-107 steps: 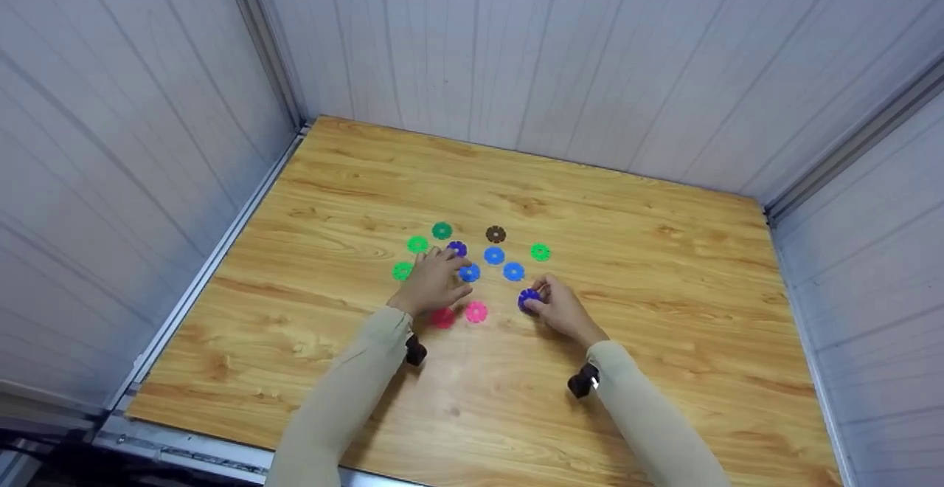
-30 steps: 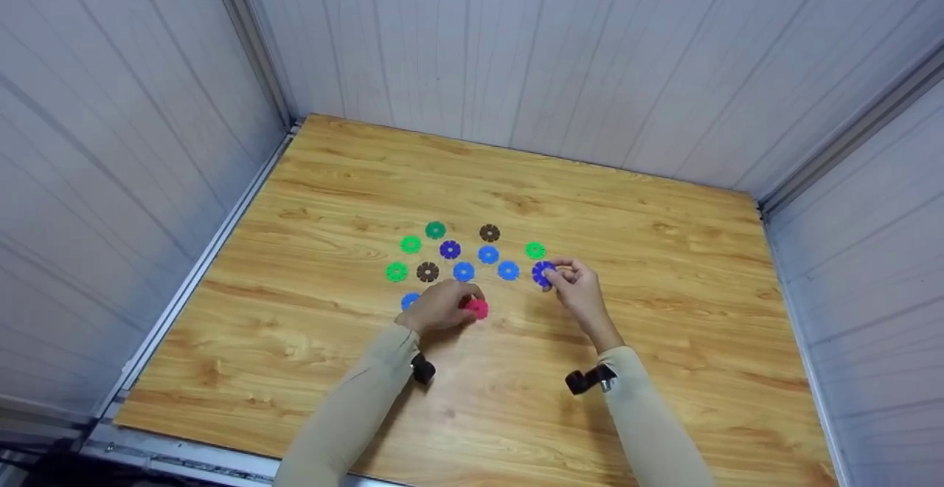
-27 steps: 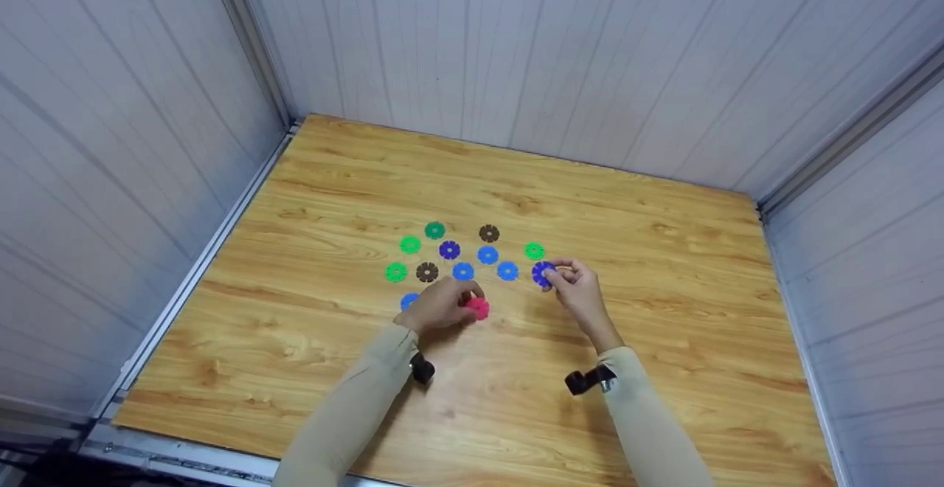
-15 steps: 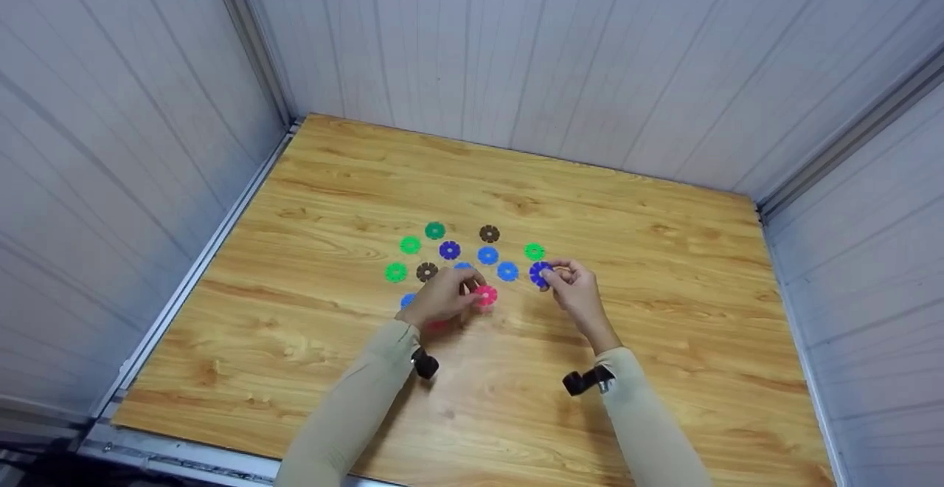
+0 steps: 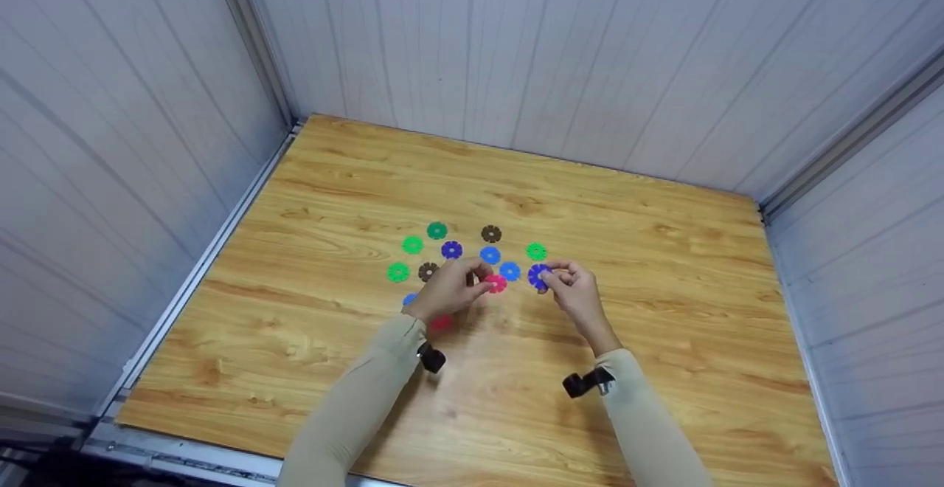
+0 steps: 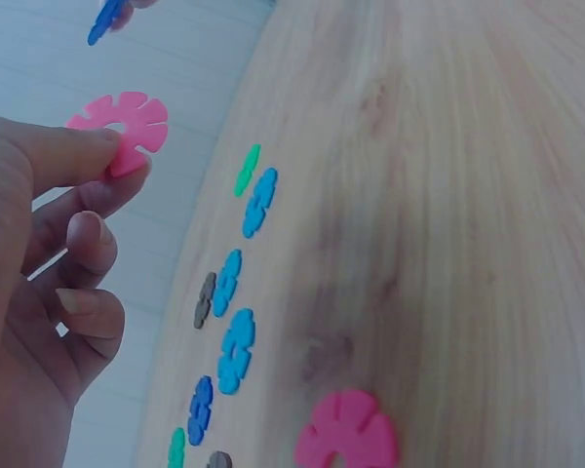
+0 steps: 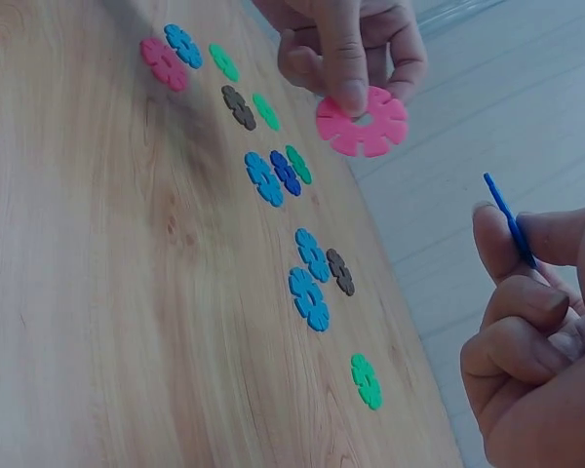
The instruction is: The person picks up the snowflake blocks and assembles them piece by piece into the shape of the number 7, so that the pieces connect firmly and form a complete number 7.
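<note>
Raised pink disc (image 7: 378, 138), edge pinched, gap to purple disc (image 5: 534, 278)

Loc: booth-like wkspc | pale panel walls (image 5: 501, 44) 3 sides | grey corner strips (image 5: 253, 37) | wood-look tbl (image 5: 649, 280)

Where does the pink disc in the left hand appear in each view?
Head: held pink disc, slightly right of and below centre.
Left wrist: held pink disc, upper left.
Right wrist: held pink disc, top, right of centre.
Shared landmark: dark blue disc in the right hand, seen in all three.
</note>
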Motion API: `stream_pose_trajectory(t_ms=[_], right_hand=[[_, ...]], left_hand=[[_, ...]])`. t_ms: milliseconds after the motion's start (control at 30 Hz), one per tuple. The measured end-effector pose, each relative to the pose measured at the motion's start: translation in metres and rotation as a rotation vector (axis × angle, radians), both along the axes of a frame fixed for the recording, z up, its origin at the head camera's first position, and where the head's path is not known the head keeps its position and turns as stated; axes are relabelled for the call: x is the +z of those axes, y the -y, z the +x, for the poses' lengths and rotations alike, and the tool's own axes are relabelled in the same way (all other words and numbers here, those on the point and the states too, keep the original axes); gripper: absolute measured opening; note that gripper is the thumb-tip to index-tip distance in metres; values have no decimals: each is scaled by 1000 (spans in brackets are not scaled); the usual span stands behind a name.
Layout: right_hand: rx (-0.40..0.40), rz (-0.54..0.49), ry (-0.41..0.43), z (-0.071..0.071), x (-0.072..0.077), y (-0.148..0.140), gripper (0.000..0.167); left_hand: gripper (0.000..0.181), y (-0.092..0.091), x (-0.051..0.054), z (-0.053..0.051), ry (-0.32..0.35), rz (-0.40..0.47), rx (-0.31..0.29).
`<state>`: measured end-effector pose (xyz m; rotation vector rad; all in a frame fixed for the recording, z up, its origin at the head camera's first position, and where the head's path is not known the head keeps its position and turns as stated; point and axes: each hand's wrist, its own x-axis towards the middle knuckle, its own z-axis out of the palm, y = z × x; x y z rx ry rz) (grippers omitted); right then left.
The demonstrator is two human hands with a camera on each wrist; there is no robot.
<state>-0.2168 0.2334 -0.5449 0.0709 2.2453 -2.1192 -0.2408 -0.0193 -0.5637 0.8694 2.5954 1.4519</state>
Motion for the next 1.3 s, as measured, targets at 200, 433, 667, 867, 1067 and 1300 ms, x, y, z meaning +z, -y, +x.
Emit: stream_pose_trajectory(t_ms=[200,433,667,867,1067,1300], right_hand=[[16,-17,-19,2,-1,1,18],[25,-26,-39,4,1,1,21],[15,-35,-24,4,1,2,22],[35,-75,16,4,6,3,25],[64,-46,4,12,26,8,25],[58,-7,-6,16,35,14,24]], left_hand=[[6,-5,6,0,-47,38,-3],[7,-11,10,0,-99,62,-16],[9,-15,14,-4,-151,66,-48],[8,-16,19,-6,-212,43,-49],[11,-20,23,-6,-238,24,-43],[10,-19,26,-7,-235,33,-44]])
